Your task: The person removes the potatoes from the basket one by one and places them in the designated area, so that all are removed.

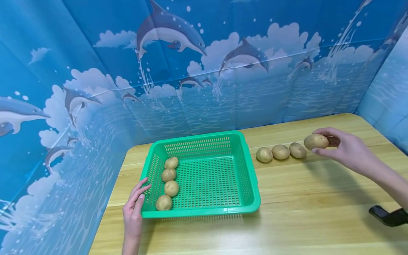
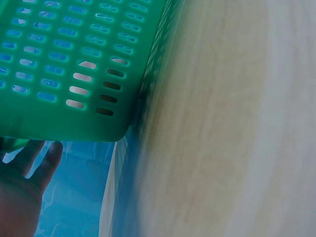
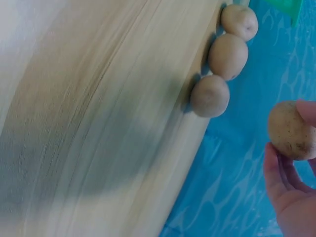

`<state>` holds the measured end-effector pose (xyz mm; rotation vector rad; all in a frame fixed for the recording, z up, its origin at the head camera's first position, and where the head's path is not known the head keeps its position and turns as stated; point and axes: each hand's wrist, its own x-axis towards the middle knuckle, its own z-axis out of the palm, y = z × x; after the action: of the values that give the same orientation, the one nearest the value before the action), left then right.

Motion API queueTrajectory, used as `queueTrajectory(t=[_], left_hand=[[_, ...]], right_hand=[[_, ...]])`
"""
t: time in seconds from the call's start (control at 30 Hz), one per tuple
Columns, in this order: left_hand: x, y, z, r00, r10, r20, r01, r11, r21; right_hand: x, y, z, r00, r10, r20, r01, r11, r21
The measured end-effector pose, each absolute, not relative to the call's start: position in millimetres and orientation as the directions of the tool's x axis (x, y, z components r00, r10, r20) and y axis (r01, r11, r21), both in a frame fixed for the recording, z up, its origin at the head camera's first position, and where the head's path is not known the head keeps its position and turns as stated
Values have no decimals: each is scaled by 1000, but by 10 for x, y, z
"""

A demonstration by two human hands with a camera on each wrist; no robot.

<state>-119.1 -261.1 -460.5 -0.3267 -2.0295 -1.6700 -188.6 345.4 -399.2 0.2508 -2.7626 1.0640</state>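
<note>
Inside the green plastic basket [image 1: 204, 211], several potatoes [image 1: 171, 188] form a row along the left wall. My left hand [image 1: 133, 209] rests at the basket's left rim near the front corner, its fingers fairly straight across the edge. From below, the left wrist view shows part of this hand [image 2: 22, 187] against the rim. On the right, my right hand [image 1: 341, 147] pinches a potato [image 1: 315, 141] between thumb and fingers, raised above the table. Three more potatoes [image 1: 281, 152] stand in a line between that hand and the basket. The right wrist view shows the held potato [image 3: 291, 131] closely.
The wooden table [image 1: 287, 219] carries everything. A blue dolphin-print cloth [image 1: 204, 99] hangs behind the table and along both sides. At the right edge, a black curved object [image 1: 387, 216] shows below my right forearm; its kind is unclear.
</note>
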Motion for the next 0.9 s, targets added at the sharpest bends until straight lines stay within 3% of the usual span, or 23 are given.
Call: queueTrajectory(t=[0.7,0.9], left_hand=[[-1182,-2620,-4607,-864,-142,483,449,217,867],[-1193,-2616,-4612,-860,-134,492,458,221,861]], right_hand=[[-2174,3759,-4240,-987,-123,99,-158,765,-624],[-2261,3811,-4342,-991,-131,-7,-93,735,-672]])
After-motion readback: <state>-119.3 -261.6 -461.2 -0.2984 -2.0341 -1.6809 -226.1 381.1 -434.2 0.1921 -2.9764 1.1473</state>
